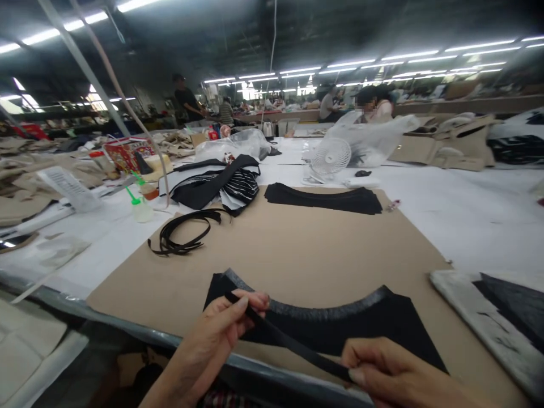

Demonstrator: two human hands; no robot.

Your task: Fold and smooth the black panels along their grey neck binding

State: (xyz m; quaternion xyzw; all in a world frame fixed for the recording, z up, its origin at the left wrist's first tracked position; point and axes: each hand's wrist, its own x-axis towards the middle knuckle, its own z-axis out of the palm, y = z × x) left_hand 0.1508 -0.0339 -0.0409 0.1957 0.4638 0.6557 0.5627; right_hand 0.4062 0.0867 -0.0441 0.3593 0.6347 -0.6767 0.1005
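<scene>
A narrow black strip (297, 347) is stretched between my two hands, slanting down to the right. My left hand (225, 323) pinches its upper end between thumb and fingers. The lower right end sits in the closed fingers of my right hand (382, 365). Beneath the strip, a curved black fabric piece (382, 323) lies on the brown sheet (272, 249), with a shiny dark band along its concave edge. My left hand covers part of its left side. A coil of black strips (182, 235) rests farther back on the left.
Behind are a stack of curved black pieces (323, 198) and a heap of black and striped cloth (216, 184). Green-tipped bottles (140, 209) stand left; a white fan (331, 157) stands at the back. A grey slab (476, 317) lies right. Other people sit or stand beyond.
</scene>
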